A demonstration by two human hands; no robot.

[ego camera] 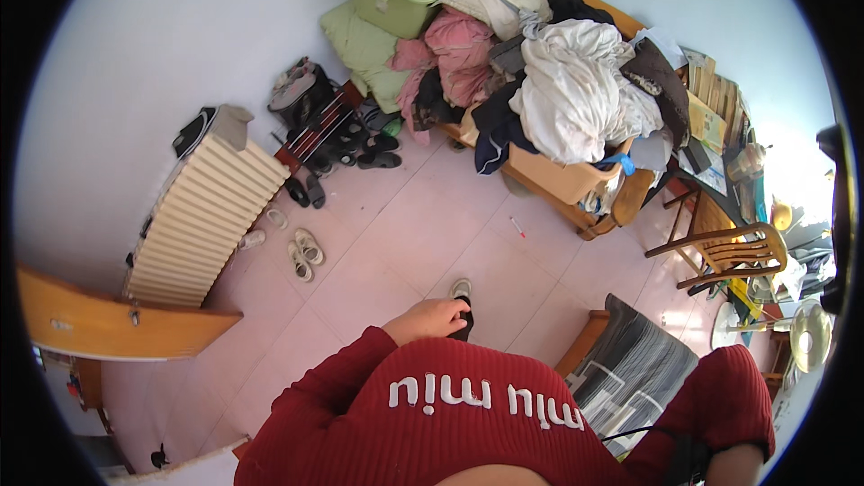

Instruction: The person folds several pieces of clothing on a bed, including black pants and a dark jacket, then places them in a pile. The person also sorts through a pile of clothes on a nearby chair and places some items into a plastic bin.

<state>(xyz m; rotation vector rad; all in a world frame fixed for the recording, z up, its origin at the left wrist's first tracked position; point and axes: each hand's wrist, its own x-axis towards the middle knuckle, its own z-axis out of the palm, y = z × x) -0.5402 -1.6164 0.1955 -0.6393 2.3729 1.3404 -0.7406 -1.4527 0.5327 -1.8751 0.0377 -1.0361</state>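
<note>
In front of my red ribbed sweater (439,378), my left hand (432,318) is held low with its fingers curled, over a black trouser leg; whether anything is inside the fingers cannot be told. One foot in a pale shoe (462,288) shows just beyond it on the pinkish tiled floor (378,256). My right hand is out of view; that arm's red sleeve is bent at the right, with a bare forearm running off the bottom edge beside a black object and a cable. A red-and-white pen or marker (517,227) lies on the floor ahead.
Ahead, a wooden bench or bed frame holds heaped clothes, a white cloth bundle (574,94) and a green plastic tub (398,10). Left stand a shoe rack (324,125), loose shoes (309,247), a ribbed radiator (209,216) and a wooden door (135,331). Right are a wooden chair (749,253) and a fan (810,336).
</note>
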